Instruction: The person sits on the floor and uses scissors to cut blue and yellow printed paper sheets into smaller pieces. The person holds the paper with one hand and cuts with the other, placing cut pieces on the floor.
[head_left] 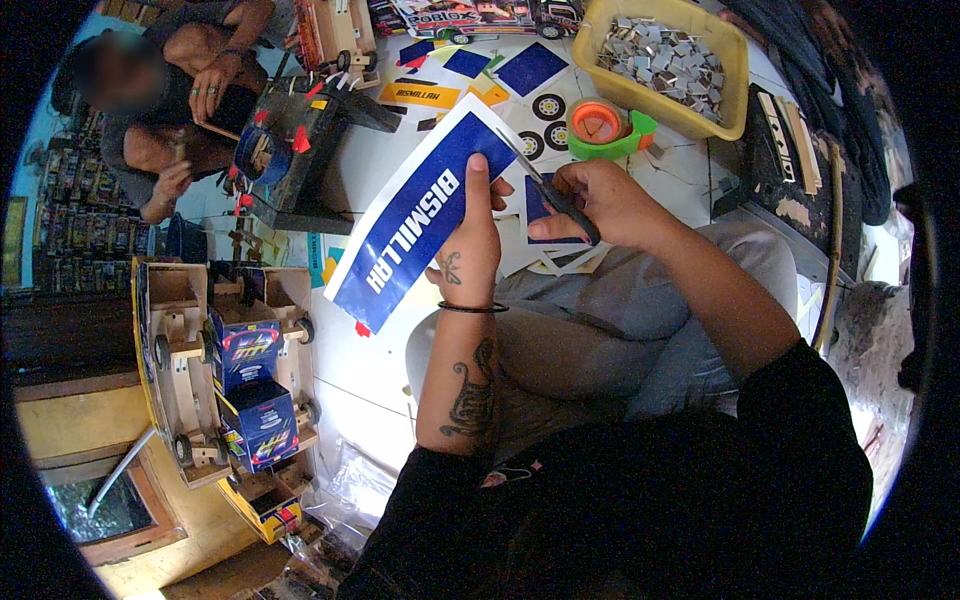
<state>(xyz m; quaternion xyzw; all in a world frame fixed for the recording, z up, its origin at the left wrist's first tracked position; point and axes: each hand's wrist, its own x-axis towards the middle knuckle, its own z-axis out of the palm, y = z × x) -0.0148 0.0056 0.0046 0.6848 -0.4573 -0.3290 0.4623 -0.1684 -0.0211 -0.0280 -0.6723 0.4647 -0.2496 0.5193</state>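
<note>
My left hand (475,230) grips a long blue sticker strip (408,222) with white lettering and a white border, the thumb pressed on its face. The strip slants up and away to the right. In my right hand (610,200) is a pair of dark scissors (567,207). Their blades lie along the white border at the strip's far right end. Whether the blades are closed on the border is hard to see. Below the scissors, partly hidden by my right hand, lies another blue piece (540,212) among white paper scraps.
Ahead are round wheel stickers (549,107), a green and orange tape dispenser (632,142) and a yellow tub (738,95) of small grey pieces. Wooden toy trucks (180,375) stand at left. A co-worker (215,85) sits far left behind a black bench (310,165).
</note>
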